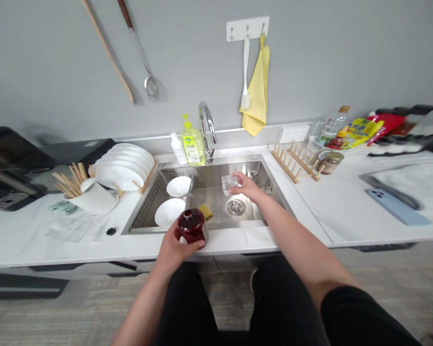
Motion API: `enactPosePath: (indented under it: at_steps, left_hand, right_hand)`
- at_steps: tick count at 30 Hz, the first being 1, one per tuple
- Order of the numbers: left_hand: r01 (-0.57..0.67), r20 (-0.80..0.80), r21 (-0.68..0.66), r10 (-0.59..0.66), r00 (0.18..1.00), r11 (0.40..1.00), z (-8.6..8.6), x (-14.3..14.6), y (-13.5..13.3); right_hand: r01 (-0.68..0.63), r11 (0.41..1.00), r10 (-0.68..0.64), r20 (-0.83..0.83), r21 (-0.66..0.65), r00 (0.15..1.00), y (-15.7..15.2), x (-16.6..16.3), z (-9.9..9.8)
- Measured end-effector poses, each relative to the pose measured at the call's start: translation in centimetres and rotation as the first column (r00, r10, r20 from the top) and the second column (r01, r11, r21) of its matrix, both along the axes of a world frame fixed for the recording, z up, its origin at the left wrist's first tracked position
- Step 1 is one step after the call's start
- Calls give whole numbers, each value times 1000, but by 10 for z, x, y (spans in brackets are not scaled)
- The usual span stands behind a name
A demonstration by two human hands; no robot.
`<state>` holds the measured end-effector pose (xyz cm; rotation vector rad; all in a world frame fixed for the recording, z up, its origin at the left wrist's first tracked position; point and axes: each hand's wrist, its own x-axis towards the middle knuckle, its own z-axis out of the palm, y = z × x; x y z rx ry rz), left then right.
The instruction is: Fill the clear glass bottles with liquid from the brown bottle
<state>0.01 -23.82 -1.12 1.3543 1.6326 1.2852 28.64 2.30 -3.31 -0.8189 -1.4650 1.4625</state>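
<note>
My left hand (178, 247) is wrapped round a dark red, glossy bottle (192, 226) with an uncapped narrow neck, at the front edge of the sink. Over the basin, my right hand (246, 186) grips a small clear cup (230, 184), its fingers on the cup's right side. Below it is the round drain (235, 207) of the steel sink (211, 223). A yellow sponge (205, 211) lies in the basin, just right of the bottle. Two white bowls (179, 186) sit in the wire basket on the sink's left side.
Behind the sink stand a chrome faucet (206, 125), a yellow-green soap bottle (193, 144) and a white bottle (178, 149). White plates (120, 166) fill a rack on the left. At right are a wooden rack (296, 161), a jar (331, 163) and a blue phone (397, 206).
</note>
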Motion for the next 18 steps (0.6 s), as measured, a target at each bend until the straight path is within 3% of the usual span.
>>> enactPosePath:
  at_steps: [5,12,18]
  left_hand:
    - [-99,9,-21,99,995,995,-29,-7,-37]
    - [-118,19,-8,118,993,993,-41,-23,-37]
    - [-81,11,34,81,997,996,-49,-28,-32]
  right_hand:
    - [67,998,-67,3,19,998,-10,3,-2]
    - [123,992,-123,-24,24,992,-50,18,-7]
    - [160,987,-159,-58,18,986,-102,40,12]
